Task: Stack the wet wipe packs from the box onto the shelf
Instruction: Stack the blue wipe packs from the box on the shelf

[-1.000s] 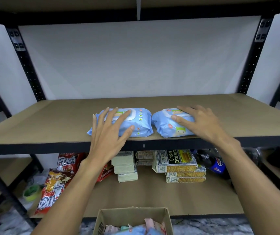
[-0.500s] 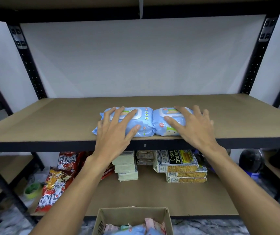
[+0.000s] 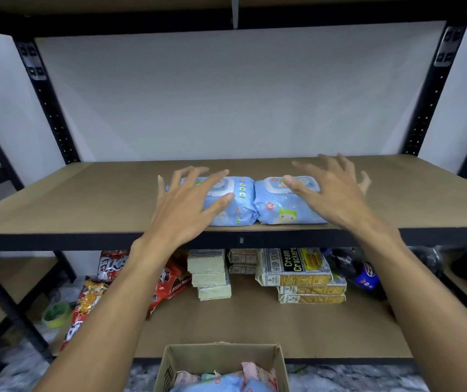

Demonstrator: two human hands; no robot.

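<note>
Two blue wet wipe packs lie side by side, touching, near the front edge of the brown shelf (image 3: 85, 199). My left hand (image 3: 187, 202) hovers over the left pack (image 3: 240, 205) with fingers spread, thumb near its top. My right hand (image 3: 331, 190) is spread above the right pack (image 3: 280, 207); whether its fingers touch the pack is unclear. Neither hand grips anything. At the bottom edge stands the cardboard box (image 3: 221, 360) with more packs, blue and pink, inside.
The lower shelf (image 3: 255, 329) holds red snack bags (image 3: 91, 301), green stacked packs (image 3: 209, 275), cream cracker packs (image 3: 297, 270) and a dark bottle (image 3: 354, 270). Black uprights (image 3: 45, 91) frame the shelf; bare board lies left and right of the packs.
The two packs were pushed together until they touch. Both hands then lifted off them, and their fingers spread wider.
</note>
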